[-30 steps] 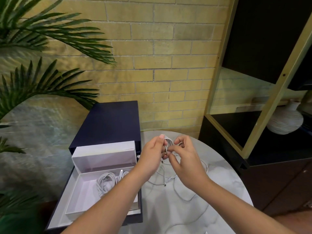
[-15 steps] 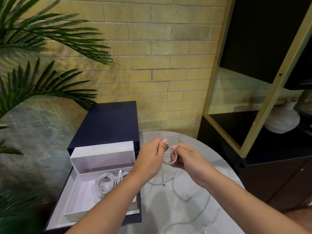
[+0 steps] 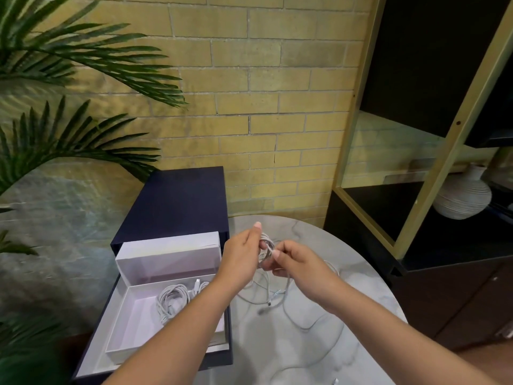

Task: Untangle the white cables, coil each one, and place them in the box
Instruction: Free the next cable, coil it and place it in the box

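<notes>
One coiled cable (image 3: 170, 300) already lies in the box (image 3: 166, 254). Your left hand (image 3: 241, 257) grips the small coil (image 3: 266, 245), and your right hand (image 3: 299, 262) pinches its strand. The loose tail (image 3: 305, 328) on the table (image 3: 361, 295) could snag or knot if you pull fast. Your fingers hide most loops, and the tail runs off the bottom edge.

Single head view, forward and down.
</notes>
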A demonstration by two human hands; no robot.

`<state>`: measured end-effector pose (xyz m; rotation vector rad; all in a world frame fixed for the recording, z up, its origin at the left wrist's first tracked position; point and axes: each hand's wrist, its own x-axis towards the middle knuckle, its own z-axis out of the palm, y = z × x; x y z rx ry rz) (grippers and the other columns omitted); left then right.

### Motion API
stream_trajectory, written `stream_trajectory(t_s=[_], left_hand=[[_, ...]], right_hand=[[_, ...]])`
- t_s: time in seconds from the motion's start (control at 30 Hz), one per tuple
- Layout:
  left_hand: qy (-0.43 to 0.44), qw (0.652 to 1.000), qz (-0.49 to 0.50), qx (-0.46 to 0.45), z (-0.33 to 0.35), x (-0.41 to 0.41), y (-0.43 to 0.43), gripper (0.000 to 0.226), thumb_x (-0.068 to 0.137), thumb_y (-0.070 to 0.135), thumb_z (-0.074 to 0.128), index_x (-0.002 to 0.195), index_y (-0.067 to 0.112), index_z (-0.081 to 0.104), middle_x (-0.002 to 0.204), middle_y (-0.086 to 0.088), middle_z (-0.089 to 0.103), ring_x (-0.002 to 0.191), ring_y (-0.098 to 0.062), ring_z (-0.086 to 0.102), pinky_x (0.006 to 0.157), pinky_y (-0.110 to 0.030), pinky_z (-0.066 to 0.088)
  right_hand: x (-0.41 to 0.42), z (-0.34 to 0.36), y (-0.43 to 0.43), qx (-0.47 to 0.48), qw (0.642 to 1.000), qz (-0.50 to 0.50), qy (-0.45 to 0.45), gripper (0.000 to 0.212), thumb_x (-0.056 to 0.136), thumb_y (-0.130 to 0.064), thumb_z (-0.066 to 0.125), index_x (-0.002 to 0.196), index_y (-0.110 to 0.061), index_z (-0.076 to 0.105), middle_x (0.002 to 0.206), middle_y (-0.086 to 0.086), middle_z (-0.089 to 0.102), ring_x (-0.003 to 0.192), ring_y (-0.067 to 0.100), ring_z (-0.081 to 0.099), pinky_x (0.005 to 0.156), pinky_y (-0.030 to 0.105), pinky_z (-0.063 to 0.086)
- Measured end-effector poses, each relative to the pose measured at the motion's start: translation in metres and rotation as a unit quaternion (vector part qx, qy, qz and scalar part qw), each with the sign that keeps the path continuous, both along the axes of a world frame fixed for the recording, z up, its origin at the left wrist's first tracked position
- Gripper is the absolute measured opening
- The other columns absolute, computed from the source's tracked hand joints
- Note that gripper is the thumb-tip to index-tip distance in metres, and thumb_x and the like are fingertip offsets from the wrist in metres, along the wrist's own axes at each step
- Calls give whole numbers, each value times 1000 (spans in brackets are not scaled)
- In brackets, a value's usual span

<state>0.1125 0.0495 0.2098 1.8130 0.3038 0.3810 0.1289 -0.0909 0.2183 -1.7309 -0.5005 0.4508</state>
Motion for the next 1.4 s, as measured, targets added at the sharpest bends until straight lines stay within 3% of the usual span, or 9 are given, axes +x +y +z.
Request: stream_trajectory(t_s=[0.13,0.23,0.43,0.6,0.73,0.9,1.13,1.3,1.4], left_hand=[[-2,999,28,40,-3,2,3,36,99,40,41,72,17,47,64,-1,50,61,-19,47,64,-38,43],[9,1000,15,11,-7,5,5,29,99,40,41,81,19,49,64,0,48,60,-18,45,62,-37,43],[-8,999,-6,-42,-10,8,-1,33,102,29,34,87,26,63,58,6,47,56,-15,43,57,-29,36],[20,997,-29,-75,-6,6,0,31,102,24,33,98,21,64,67,0,52,64,-18,49,57,-28,39],[38,989,-68,-126,-3,6,2,29,101,27,41,86,13,61,56,2,52,50,-14,46,51,-26,37],[32,980,-96,-169,-4,8,8,32,94,36,58,73,13,49,53,1,47,51,-18,42,53,-28,37],[19,995,-87,-46,-5,9,5,40,93,42,56,67,13,47,52,2,45,50,-17,39,51,-29,36],[34,989,-53,135,-8,8,11,43,96,44,50,65,14,50,54,6,54,54,-14,49,59,-33,42],[62,975,-68,203,-12,0,14,45,98,45,43,66,14,50,63,1,56,61,-15,51,62,-30,40]], right_hand=[[-3,-4,0,-72,990,22,-117,17,98,-19,50,83,-20,59,91,-6,68,96,11,65,89,36,51],[-2,-4,-1,-111,979,34,-169,20,97,-21,51,77,-24,54,89,1,64,93,20,61,85,42,49],[1,3,-2,-185,949,64,-249,17,95,-21,55,80,-28,53,92,-5,52,87,12,51,81,28,43],[4,5,-11,-148,963,119,-189,6,95,-23,56,92,-22,62,97,-8,49,89,-1,49,79,9,37],[7,11,-19,-63,984,147,-82,12,95,-20,55,93,-17,67,104,-3,55,99,5,56,88,20,43],[7,14,-23,46,983,175,7,13,91,-24,57,89,-16,67,106,-8,65,112,12,58,95,24,43],[6,12,-25,7,982,186,-13,11,90,-30,59,89,-24,67,106,0,54,105,11,55,94,27,41],[11,15,-27,7,988,156,4,20,99,-24,47,96,-10,62,103,0,66,110,15,60,101,33,42],[16,14,-29,-8,994,107,28,25,102,-22,41,87,-14,59,97,3,68,108,18,64,104,40,44]])
